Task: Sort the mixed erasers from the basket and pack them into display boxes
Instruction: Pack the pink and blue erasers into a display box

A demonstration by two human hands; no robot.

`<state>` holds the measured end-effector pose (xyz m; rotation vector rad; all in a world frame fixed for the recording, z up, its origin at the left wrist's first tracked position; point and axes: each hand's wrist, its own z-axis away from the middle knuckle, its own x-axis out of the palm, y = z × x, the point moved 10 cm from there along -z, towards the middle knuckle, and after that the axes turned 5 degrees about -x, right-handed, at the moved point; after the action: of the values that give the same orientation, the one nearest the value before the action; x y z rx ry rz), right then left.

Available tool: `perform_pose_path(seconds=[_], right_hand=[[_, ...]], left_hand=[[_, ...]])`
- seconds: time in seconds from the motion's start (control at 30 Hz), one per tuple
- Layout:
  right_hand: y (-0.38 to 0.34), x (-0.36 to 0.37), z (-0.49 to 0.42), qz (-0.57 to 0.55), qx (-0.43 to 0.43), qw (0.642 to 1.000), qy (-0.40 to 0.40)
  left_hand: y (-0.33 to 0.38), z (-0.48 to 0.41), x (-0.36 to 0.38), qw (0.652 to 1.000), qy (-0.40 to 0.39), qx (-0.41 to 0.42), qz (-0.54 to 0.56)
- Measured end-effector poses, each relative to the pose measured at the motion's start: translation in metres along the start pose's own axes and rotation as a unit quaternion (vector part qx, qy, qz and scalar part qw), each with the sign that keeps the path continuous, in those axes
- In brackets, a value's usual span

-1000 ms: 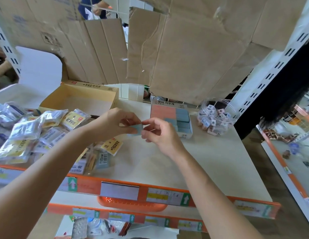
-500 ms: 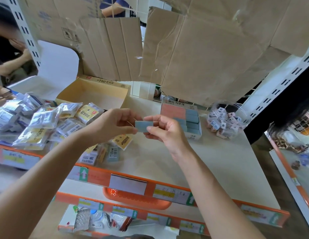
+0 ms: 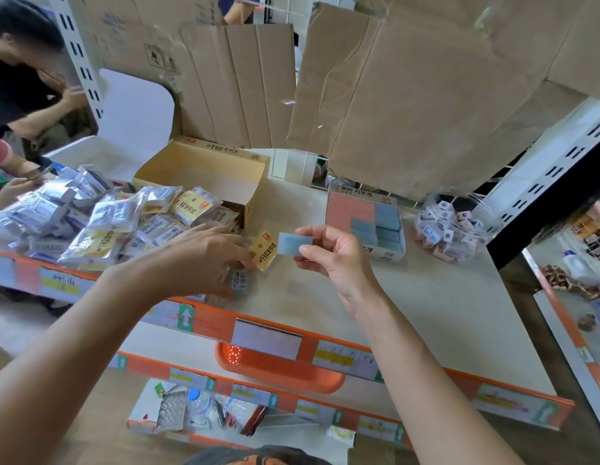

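head view | orange basket (image 3: pixel 278 372) 6 o'clock, under bench (image 3: pixel 426 313) edge | left hand (image 3: pixel 198 260) 9 o'clock over wrapped packets (image 3: pixel 100 226), grip cannot tell | right hand (image 3: pixel 332 260) centre, fingers pinch bare blue eraser (image 3: pixel 293 244) | display box (image 3: pixel 365 226) 1 o'clock, pink and blue rows | best: keep eraser level, line up with blue rows, seat flush
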<state>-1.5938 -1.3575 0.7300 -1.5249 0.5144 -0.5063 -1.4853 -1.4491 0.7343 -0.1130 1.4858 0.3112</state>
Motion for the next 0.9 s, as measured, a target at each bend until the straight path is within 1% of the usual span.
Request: perform_pose_path(seconds=[0.1, 0.17, 0.23, 0.27, 0.3, 0.33, 0.37, 0.4, 0.43, 0.5, 0.53, 0.57, 0.6, 0.63, 0.67, 0.73, 0.83, 0.9], right_hand=[[0.001, 0.000, 0.003, 0.002, 0.003, 1.000, 0.004], [0.001, 0.000, 0.004, 0.007, 0.003, 1.000, 0.005], [0.000, -0.002, 0.004, -0.001, 0.002, 1.000, 0.009], [-0.001, -0.003, 0.005, -0.012, 0.003, 1.000, 0.012], [-0.001, -0.005, 0.005, -0.024, 0.004, 1.000, 0.015], [-0.002, -0.007, 0.006, -0.035, 0.006, 0.999, 0.015], [-0.004, -0.008, 0.006, -0.043, 0.008, 0.999, 0.013], [-0.005, -0.010, 0.006, -0.054, 0.008, 0.998, 0.012], [-0.007, -0.012, 0.006, -0.069, 0.006, 0.997, 0.015], [-0.009, -0.017, 0.005, -0.101, 0.004, 0.994, 0.027], [-0.010, -0.019, 0.005, -0.113, 0.002, 0.993, 0.034], [-0.011, -0.022, 0.004, -0.118, 0.001, 0.992, 0.040], [-0.012, -0.024, 0.003, -0.117, 0.000, 0.992, 0.044], [-0.012, -0.027, 0.002, -0.112, -0.002, 0.993, 0.050], [-0.012, -0.031, 0.002, -0.105, -0.004, 0.993, 0.057], [-0.012, -0.039, 0.000, -0.098, -0.006, 0.992, 0.074], [-0.011, -0.050, -0.001, -0.104, -0.003, 0.990, 0.090], [-0.011, -0.055, -0.002, -0.108, -0.002, 0.990, 0.092]], left_hand=[[-0.003, 0.000, 0.002, 1.000, 0.018, 0.001, -0.004], [-0.003, 0.001, 0.002, 0.999, 0.026, -0.005, 0.020], [-0.003, 0.002, -0.008, 0.991, 0.053, -0.022, 0.121], [-0.004, 0.002, -0.016, 0.978, 0.071, -0.032, 0.193], [-0.006, 0.003, -0.023, 0.957, 0.084, -0.043, 0.274], [-0.009, 0.003, -0.025, 0.926, 0.080, -0.055, 0.366], [-0.009, 0.003, -0.023, 0.880, 0.058, -0.067, 0.466], [-0.009, 0.002, -0.018, 0.824, 0.032, -0.076, 0.560], [-0.008, 0.000, -0.011, 0.759, 0.010, -0.091, 0.644], [-0.001, -0.005, 0.001, 0.628, -0.019, -0.116, 0.769], [0.004, -0.008, 0.004, 0.583, -0.032, -0.123, 0.802], [0.011, -0.010, 0.007, 0.553, -0.048, -0.126, 0.822], [0.019, -0.012, 0.009, 0.534, -0.063, -0.124, 0.834], [0.025, -0.014, 0.010, 0.524, -0.074, -0.120, 0.840], [0.029, -0.016, 0.011, 0.522, -0.081, -0.117, 0.841], [0.035, -0.022, 0.012, 0.529, -0.083, -0.116, 0.837], [0.040, -0.033, 0.012, 0.557, -0.067, -0.118, 0.820], [0.038, -0.041, 0.011, 0.589, -0.041, -0.134, 0.796]])
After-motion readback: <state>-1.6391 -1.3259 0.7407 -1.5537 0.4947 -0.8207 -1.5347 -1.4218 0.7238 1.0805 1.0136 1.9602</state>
